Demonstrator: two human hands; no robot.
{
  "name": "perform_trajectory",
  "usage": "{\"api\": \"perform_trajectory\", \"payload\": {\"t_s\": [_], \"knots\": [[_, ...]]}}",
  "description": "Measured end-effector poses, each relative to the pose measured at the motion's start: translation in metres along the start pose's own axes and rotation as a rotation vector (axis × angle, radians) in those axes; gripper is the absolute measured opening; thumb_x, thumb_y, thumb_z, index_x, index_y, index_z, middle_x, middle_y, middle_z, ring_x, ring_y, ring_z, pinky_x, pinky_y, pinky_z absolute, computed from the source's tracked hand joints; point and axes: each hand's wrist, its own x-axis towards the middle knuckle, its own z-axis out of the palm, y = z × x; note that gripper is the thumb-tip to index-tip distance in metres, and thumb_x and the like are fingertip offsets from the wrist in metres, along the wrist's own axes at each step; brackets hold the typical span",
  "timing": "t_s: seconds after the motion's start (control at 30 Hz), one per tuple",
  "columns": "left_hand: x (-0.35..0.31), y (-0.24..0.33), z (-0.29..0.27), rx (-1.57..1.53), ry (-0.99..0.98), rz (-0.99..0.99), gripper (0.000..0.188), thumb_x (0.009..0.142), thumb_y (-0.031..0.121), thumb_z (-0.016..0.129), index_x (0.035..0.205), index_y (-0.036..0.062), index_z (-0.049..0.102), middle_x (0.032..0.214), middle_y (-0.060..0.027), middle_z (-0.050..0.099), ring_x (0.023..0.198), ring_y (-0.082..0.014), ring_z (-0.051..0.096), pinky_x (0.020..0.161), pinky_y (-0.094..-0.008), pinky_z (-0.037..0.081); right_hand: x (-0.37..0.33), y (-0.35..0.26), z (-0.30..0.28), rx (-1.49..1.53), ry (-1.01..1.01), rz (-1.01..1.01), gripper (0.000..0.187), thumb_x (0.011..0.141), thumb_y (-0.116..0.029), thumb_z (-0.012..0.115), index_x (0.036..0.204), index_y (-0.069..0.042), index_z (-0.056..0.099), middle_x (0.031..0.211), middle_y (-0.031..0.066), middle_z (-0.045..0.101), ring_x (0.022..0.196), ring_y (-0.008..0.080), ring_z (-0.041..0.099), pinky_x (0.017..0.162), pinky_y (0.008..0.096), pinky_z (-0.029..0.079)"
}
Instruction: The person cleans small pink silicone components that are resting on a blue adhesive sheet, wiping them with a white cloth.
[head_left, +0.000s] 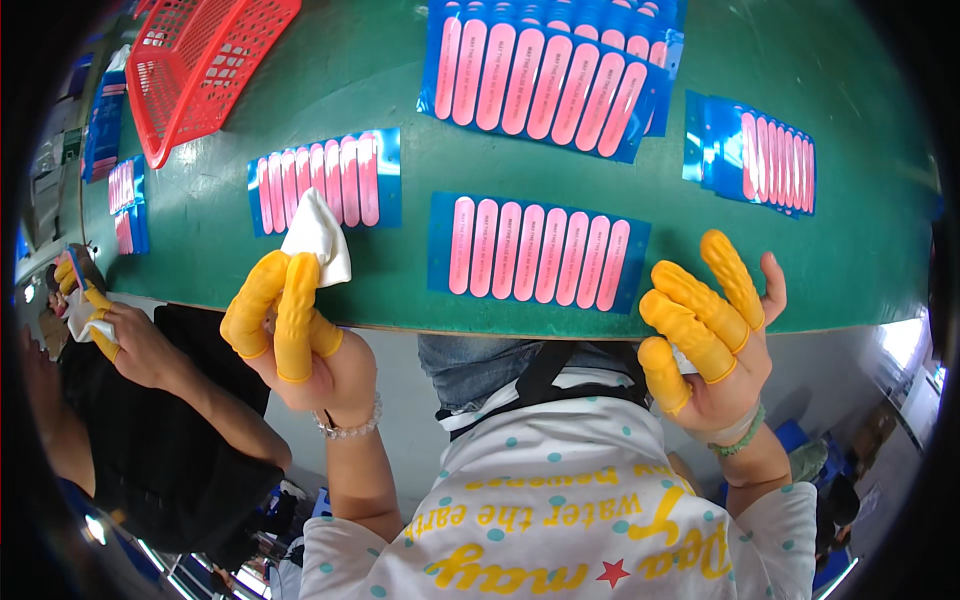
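Note:
A crumpled white cloth (320,240) is pinched in my left hand (290,315), whose thumb and fingers wear yellow finger cots. The cloth's tip overlaps the lower edge of a blue sheet (390,180) with a row of pink, round-ended strips that look like nail files. Before me, between the hands, lies another blue sheet (437,245) of pink strips. My right hand (710,340), also in yellow cots except the little finger, has its fingers apart at that sheet's right end. A bit of white shows between its thumb and fingers; I cannot tell what it is.
Overlapping blue sheets with pink strips (540,80) lie farther back on the green table (380,280). A smaller stack (765,160) sits at the right. At the far left stands a red perforated basket (205,80). A co-worker's arm (190,370) is at the left, holding white cloth.

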Motion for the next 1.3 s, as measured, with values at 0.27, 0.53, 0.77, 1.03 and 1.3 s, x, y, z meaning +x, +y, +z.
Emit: {"api": "perform_trajectory", "payload": {"t_s": [0.27,0.53,0.77,1.03,1.3], "knots": [[0.017,0.004,0.011,-0.006,0.089,-0.035,0.019,0.093,-0.004,0.059,0.107,-0.0029,0.073,0.115,-0.0158,0.060,0.103,-0.0275,0.063,0.090,-0.0356,0.053,-0.001,-0.001,0.003,-0.015,0.046,-0.008,0.021,0.079,-0.018,0.078,0.099,-0.016,0.074,0.109,0.0003,0.073,0.116,0.0292,0.065,0.114,0.0543,0.021],[0.022,0.005,0.014,0.025,0.084,0.005,0.022,0.087,-0.005,0.062,0.102,0.0028,0.077,0.110,-0.0134,0.064,0.099,-0.0252,0.061,0.084,-0.0336,0.049,0.001,-0.001,0.002,0.014,0.036,0.011,0.021,0.079,-0.017,0.079,0.099,-0.015,0.074,0.106,0.0010,0.073,0.109,0.0267,0.068,0.112,0.0537,0.023],[0.022,0.009,0.017,0.037,0.075,-0.018,0.022,0.085,-0.004,0.065,0.102,0.0043,0.077,0.111,-0.0123,0.065,0.100,-0.0249,0.060,0.083,-0.0323,0.048,0.004,-0.001,0.003,0.011,0.025,0.008,0.020,0.078,-0.016,0.079,0.097,-0.014,0.073,0.105,0.0016,0.073,0.106,0.0259,0.069,0.110,0.0539,0.025],[0.024,0.011,0.015,0.049,0.065,-0.031,0.023,0.082,-0.002,0.068,0.101,0.0055,0.078,0.110,-0.0112,0.067,0.098,-0.0250,0.060,0.083,-0.0332,0.047,0.005,-0.003,0.001,0.033,0.011,0.026,0.022,0.077,-0.017,0.081,0.097,-0.015,0.073,0.104,0.0015,0.073,0.103,0.0244,0.069,0.110,0.0539,0.025],[0.025,0.012,0.015,0.058,0.062,-0.033,0.022,0.082,-0.001,0.067,0.100,0.0055,0.078,0.109,-0.0106,0.068,0.098,-0.0248,0.060,0.084,-0.0339,0.048,0.004,-0.003,0.001,0.025,0.012,0.028,0.024,0.076,-0.018,0.083,0.098,-0.016,0.073,0.104,0.0003,0.073,0.103,0.0232,0.069,0.110,0.0539,0.026]]}}
